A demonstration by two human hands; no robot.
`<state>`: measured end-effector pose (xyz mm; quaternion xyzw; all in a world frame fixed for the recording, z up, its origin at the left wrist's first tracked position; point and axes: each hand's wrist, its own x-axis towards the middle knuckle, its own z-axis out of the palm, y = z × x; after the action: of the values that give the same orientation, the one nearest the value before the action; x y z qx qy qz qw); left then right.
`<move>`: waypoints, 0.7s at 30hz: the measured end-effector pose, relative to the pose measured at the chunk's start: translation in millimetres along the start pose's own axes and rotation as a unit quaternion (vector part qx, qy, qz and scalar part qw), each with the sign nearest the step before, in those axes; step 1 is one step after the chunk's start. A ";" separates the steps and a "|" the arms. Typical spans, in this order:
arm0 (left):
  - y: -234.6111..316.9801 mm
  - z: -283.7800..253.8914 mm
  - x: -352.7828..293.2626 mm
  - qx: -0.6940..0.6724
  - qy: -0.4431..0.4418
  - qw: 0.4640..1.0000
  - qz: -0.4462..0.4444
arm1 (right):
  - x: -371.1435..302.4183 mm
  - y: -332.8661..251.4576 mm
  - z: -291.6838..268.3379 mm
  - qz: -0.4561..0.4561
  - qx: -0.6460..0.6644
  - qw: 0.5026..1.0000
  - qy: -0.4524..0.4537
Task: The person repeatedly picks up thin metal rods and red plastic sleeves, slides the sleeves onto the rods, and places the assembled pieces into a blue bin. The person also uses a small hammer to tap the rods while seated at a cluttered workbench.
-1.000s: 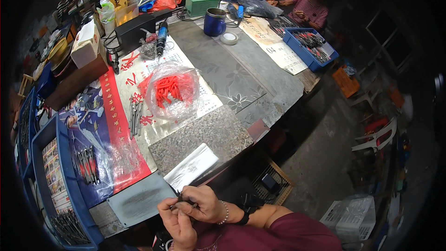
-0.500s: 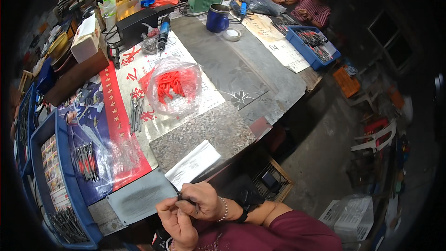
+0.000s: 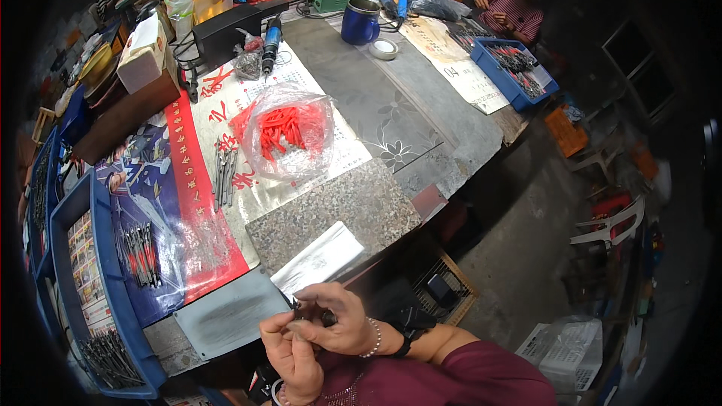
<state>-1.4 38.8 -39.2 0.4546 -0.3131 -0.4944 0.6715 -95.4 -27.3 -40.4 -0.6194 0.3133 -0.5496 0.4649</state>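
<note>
The head view shows both hands together at the near edge of the counter: the right hand has its fingers pinched shut on a small dark metal piece, probably a thin tool part, though it is too small to tell, and the left hand closes under it. Compared with a second ago the hands sit in almost the same place, so the work on this piece seems to be continuing. The clear bag of red parts lies well apart, further up the counter.
</note>
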 end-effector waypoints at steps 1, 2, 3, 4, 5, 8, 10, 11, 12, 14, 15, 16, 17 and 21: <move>-1.4 -0.8 -0.2 0.007 -0.004 1.000 0.009 | 0.3 4.0 -0.1 -0.046 -0.021 0.999 -0.006; -3.1 -1.4 -0.4 0.014 -0.008 1.000 0.017 | 0.0 7.6 0.0 -0.099 -0.036 0.994 -0.005; -5.2 -2.2 0.1 0.021 -0.012 0.999 0.025 | 0.8 12.1 0.2 -0.121 -0.050 0.991 -0.007; -7.3 -2.8 0.7 0.034 -0.010 0.999 0.021 | 1.7 16.1 0.0 -0.151 -0.057 0.987 -0.002; -9.4 -3.1 1.6 0.047 -0.009 0.999 0.017 | 1.7 18.7 0.2 -0.181 -0.065 0.981 0.003; -12.8 -2.0 2.9 0.071 -0.002 0.997 0.028 | 0.6 19.4 1.5 -0.174 -0.074 0.982 0.004; -12.0 -0.7 2.8 0.056 -0.009 0.998 0.027 | -1.4 14.0 2.8 -0.139 -0.076 0.987 0.018; -10.3 -0.5 2.0 0.036 -0.018 0.999 0.017 | -2.6 9.9 1.4 -0.074 -0.054 0.995 0.030; -7.9 -0.5 1.1 0.009 -0.023 1.000 0.017 | -2.5 7.2 0.9 -0.020 -0.021 0.999 0.034; -4.9 -0.9 3.0 0.028 -0.019 0.999 0.016 | -1.1 1.4 -8.8 0.159 0.163 0.974 0.002; -3.2 -2.1 5.1 0.032 -0.007 0.999 0.015 | -0.7 -1.5 -13.1 0.178 0.164 0.970 -0.013; -1.5 -3.3 7.1 0.038 0.008 0.999 0.010 | 1.2 -2.5 -17.3 0.197 0.166 0.966 -0.027; -0.6 -4.0 9.1 0.047 0.024 0.999 0.010 | 2.6 -3.4 -19.9 0.199 0.140 0.968 -0.055; 2.6 -5.8 11.7 0.041 -0.017 0.999 0.023 | 6.8 -1.9 -19.2 0.203 0.089 0.967 -0.123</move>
<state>8.3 29.8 -39.4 0.4661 -0.3544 -0.4731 0.6582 -112.9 -37.1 -36.7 -0.5619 0.3230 -0.3884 0.6551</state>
